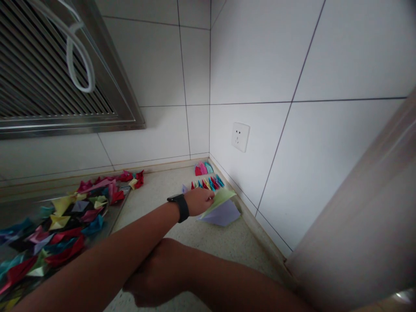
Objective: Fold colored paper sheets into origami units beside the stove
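My left hand (197, 202), with a black watch on its wrist, reaches across to the back corner of the counter. Its fingers are closed at the edge of a light green paper sheet (221, 199), which is tilted up over a lavender paper sheet (222, 215). Just behind lies a row of small folded paper pieces (208, 183) in red, yellow and blue. My right hand (156, 275) is low and near, curled closed beneath my left forearm; that forearm hides part of its fingers, and what they hold, if anything, does not show.
Many folded coloured papers (69, 216) cover the stovetop at left. More small pieces (203, 168) sit in the back corner. A socket (240, 136) is on the tiled right wall. A metal range hood (130, 117) with a looped white cable (81, 56) overhangs the upper left.
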`<state>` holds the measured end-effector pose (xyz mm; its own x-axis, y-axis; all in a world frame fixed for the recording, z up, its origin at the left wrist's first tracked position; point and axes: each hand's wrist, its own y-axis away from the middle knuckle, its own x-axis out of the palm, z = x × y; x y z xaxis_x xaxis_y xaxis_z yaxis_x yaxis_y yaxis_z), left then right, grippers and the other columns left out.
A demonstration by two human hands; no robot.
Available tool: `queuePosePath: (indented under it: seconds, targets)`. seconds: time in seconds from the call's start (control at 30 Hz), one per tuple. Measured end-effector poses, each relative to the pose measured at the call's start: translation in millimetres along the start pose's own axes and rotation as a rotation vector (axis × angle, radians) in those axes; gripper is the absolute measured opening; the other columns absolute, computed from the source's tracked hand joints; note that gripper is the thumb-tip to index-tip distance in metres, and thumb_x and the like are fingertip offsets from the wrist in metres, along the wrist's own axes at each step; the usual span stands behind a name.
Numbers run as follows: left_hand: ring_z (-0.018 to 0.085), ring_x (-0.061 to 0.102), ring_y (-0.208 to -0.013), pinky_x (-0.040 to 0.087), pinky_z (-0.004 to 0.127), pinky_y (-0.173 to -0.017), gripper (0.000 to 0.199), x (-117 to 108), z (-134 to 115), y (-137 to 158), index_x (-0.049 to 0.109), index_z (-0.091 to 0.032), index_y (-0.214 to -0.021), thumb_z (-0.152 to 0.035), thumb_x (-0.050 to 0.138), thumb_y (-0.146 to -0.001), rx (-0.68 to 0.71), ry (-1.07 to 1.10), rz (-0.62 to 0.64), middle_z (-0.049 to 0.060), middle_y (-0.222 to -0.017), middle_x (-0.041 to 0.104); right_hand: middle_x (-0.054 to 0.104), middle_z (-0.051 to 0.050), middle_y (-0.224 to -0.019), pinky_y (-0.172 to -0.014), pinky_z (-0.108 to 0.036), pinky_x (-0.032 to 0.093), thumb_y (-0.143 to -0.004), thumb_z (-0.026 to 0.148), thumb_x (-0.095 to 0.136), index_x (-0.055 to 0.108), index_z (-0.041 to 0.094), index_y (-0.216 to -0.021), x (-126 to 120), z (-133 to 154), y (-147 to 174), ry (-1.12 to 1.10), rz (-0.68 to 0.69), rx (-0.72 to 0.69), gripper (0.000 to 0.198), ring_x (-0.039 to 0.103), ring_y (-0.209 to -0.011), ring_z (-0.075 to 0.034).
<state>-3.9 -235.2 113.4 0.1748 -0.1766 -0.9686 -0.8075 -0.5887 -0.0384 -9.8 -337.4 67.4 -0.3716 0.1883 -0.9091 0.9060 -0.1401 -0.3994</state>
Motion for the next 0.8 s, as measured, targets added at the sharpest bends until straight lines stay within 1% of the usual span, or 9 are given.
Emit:
queuePosePath:
  seconds: [0.07, 0.13, 0.23, 0.37, 0.53, 0.63, 0.8]
  targets:
    - [0.016, 0.059, -0.07, 0.04, 0.025, -0.063, 0.024, 4.7, 0.7, -0.6, 0.061, -0.017, -0.081, -0.031, 0.042, -0.087, 0.026, -0.051, -0.021, 0.005, -0.076, 0.065, 0.061, -0.004, -0.101, -0.089, -0.036, 0.044, -0.083, 0.027, 0.036, 0.063, 0.016, -0.093, 1.6, -1.5, 0.2, 0.001, -0.026, -0.027, 0.031, 0.053, -0.103, -0.02]
    - [0.017, 0.06, -0.073, 0.04, 0.026, -0.064, 0.026, 8.8, 0.9, -0.2, 0.063, -0.018, -0.085, -0.032, 0.041, -0.088, 0.049, -0.074, -0.027, 0.006, -0.079, 0.066, 0.061, -0.005, -0.104, -0.093, -0.037, 0.042, -0.084, 0.028, 0.037, 0.064, 0.016, -0.095, 1.7, -2.6, 0.5, 0.0, -0.018, -0.045, 0.032, 0.052, -0.106, -0.02]
    - [0.017, 0.061, -0.075, 0.041, 0.026, -0.065, 0.025, 13.6, -0.4, 1.1, 0.065, -0.018, -0.089, -0.031, 0.043, -0.087, 0.064, -0.078, -0.014, 0.006, -0.082, 0.067, 0.06, -0.005, -0.11, -0.101, -0.038, 0.038, -0.084, 0.026, 0.037, 0.065, 0.015, -0.096, -0.2, -3.4, 0.0, 0.0, 0.018, -0.075, 0.033, 0.049, -0.113, -0.021]
    - [0.02, 0.061, -0.076, 0.041, 0.028, -0.065, 0.021, 20.2, -1.9, 1.1, 0.066, -0.019, -0.088, -0.032, 0.051, -0.081, 0.077, -0.123, -0.017, 0.007, -0.081, 0.067, 0.06, -0.004, -0.111, -0.105, -0.036, 0.036, -0.083, 0.026, 0.038, 0.066, 0.015, -0.095, -3.5, -4.1, -2.4, -0.028, 0.082, -0.088, 0.033, 0.049, -0.115, -0.02]
    - [0.022, 0.061, -0.077, 0.042, 0.029, -0.065, 0.019, 28.3, -1.0, -0.9, 0.063, -0.018, -0.083, -0.035, 0.055, -0.078, 0.063, -0.195, -0.034, 0.009, -0.081, 0.065, 0.056, -0.006, -0.119, -0.107, -0.033, 0.034, -0.081, 0.029, 0.047, 0.065, 0.013, -0.101, -2.3, -5.6, -3.5, -0.011, 0.1, -0.125, 0.031, 0.045, -0.121, -0.021]
    - [0.023, 0.061, -0.078, 0.043, 0.031, -0.065, 0.019, 30.8, 0.6, -1.7, 0.062, -0.018, -0.083, -0.034, 0.053, -0.08, 0.043, -0.216, -0.041, 0.01, -0.082, 0.064, 0.056, -0.006, -0.119, -0.108, -0.033, 0.032, -0.082, 0.03, 0.048, 0.065, 0.013, -0.103, 0.9, -6.6, -3.1, -0.032, 0.126, -0.131, 0.032, 0.044, -0.121, -0.021]
    - [0.023, 0.061, -0.082, 0.043, 0.031, -0.067, 0.019, 32.9, 4.0, -1.4, 0.061, -0.018, -0.083, -0.035, 0.052, -0.079, 0.018, -0.211, -0.049, 0.01, -0.087, 0.064, 0.057, -0.006, -0.116, -0.103, -0.032, 0.036, -0.082, 0.028, 0.047, 0.065, 0.012, -0.102, 2.8, -6.9, -4.2, -0.071, 0.162, -0.122, 0.031, 0.047, -0.116, -0.02]
